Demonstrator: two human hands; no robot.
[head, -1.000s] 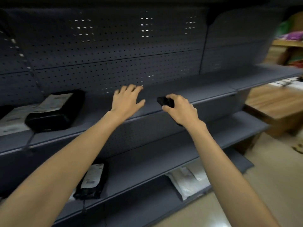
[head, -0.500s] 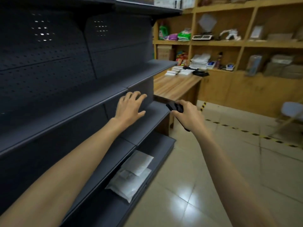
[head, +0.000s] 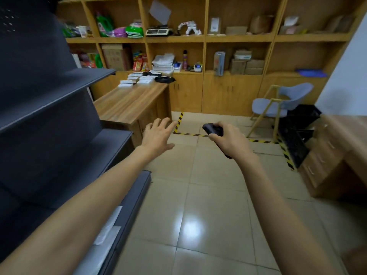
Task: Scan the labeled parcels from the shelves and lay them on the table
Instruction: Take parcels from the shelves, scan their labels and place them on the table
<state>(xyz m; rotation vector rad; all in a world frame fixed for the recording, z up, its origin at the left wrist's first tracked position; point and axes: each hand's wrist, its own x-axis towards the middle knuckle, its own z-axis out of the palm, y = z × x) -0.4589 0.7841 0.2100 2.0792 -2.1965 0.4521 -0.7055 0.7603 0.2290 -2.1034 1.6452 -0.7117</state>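
My right hand (head: 231,138) grips a black handheld scanner (head: 212,129), held out over the tiled floor. To its left my left hand (head: 157,134) is stretched forward with fingers spread and holds nothing. The dark grey metal shelves (head: 59,90) run along the left. A white parcel (head: 107,227) lies on the bottom shelf, partly hidden by my left forearm. The wooden table (head: 129,104) stands beyond the shelf end, with white boxes (head: 137,79) and a black parcel (head: 164,79) at its far end.
Wooden wall shelving (head: 208,38) with boxes and goods fills the back. A blue chair (head: 282,102) and stacked black crates (head: 297,135) stand at the right, beside a wooden desk (head: 341,147). Yellow-black tape (head: 190,134) marks the floor.
My view has swung right, away from the grey shelves with their black parcels, toward the room and table. Both hands keep their pose, the right one still holding the scanner.
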